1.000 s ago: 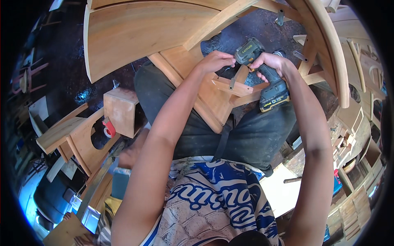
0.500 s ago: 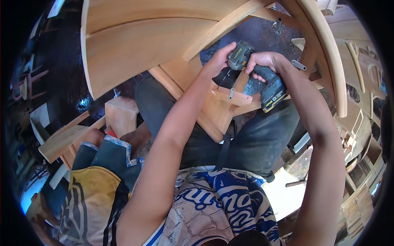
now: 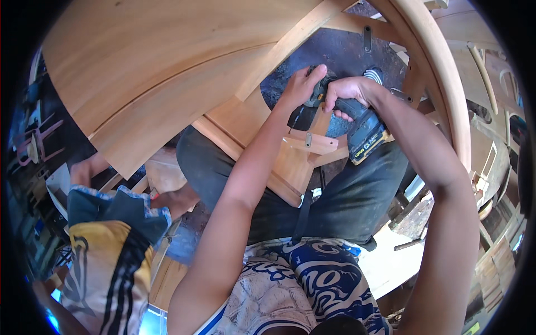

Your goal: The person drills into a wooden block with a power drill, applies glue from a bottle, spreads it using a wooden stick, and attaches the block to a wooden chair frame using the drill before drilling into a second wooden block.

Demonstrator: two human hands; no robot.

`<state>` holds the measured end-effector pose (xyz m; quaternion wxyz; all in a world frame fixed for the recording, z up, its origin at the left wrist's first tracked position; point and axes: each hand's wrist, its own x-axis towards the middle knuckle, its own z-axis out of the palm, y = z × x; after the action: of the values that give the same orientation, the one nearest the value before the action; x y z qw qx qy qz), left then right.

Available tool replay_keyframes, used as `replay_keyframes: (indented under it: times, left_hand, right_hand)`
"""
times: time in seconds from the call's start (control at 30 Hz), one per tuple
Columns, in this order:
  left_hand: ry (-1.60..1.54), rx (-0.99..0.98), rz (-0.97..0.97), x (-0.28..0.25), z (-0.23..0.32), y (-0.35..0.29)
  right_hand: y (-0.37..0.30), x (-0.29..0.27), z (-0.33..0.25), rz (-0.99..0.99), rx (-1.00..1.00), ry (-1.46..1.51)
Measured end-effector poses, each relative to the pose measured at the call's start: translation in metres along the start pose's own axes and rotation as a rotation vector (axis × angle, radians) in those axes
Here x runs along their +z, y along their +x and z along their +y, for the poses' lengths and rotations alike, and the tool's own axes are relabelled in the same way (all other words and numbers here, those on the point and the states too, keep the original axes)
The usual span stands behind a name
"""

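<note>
My right hand [image 3: 350, 92] is wrapped round the handle of a dark cordless drill [image 3: 365, 131], whose battery end points toward my right thigh. My left hand [image 3: 302, 86] grips the drill's head, and its thumb points up. The bit reaches down toward a wooden frame joint; its tip is hard to make out against my forearm. A light wooden cross-piece [image 3: 318, 144] with a small metal plate [image 3: 308, 139] lies just below the drill. It belongs to a curved wooden furniture piece [image 3: 167, 67] that rests across my lap.
A curved wooden rail [image 3: 441, 72] arches over on the right, and another metal plate [image 3: 367, 39] is fixed to a far brace. At my left sits another person in a yellow and black shirt [image 3: 109, 257]. Wooden parts [image 3: 497, 279] are piled on the right.
The wooden piece's large panel now reaches farther left and lower in view. The drill sits slightly lower and left, still in both hands. The person at the left has shifted.
</note>
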<state>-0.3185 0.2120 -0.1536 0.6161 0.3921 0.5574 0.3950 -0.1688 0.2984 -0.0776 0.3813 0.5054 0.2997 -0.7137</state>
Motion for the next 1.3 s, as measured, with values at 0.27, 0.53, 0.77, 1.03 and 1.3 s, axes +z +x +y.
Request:
replay_keyframes:
  times: [0.27,0.53,0.77,1.03,1.3]
  left_hand:
    - [0.072,-0.054,0.021,0.002,0.008,0.0]
    - [0.02,-0.06,-0.013,0.003,0.002,0.004]
    - [-0.002,-0.058,-0.007,0.002,-0.004,0.005]
    - [-0.045,-0.046,-0.015,0.007,-0.01,0.003]
    - [-0.071,-0.042,-0.011,0.007,-0.008,-0.006]
  right_hand:
    - [-0.002,-0.002,0.003,0.016,0.008,0.053]
    - [0.007,-0.006,0.008,0.017,0.021,0.047]
    - [0.004,-0.001,0.008,0.057,0.04,0.026]
    - [0.007,0.001,0.014,0.027,0.043,0.07]
    - [0.004,0.007,0.012,0.037,0.034,0.03]
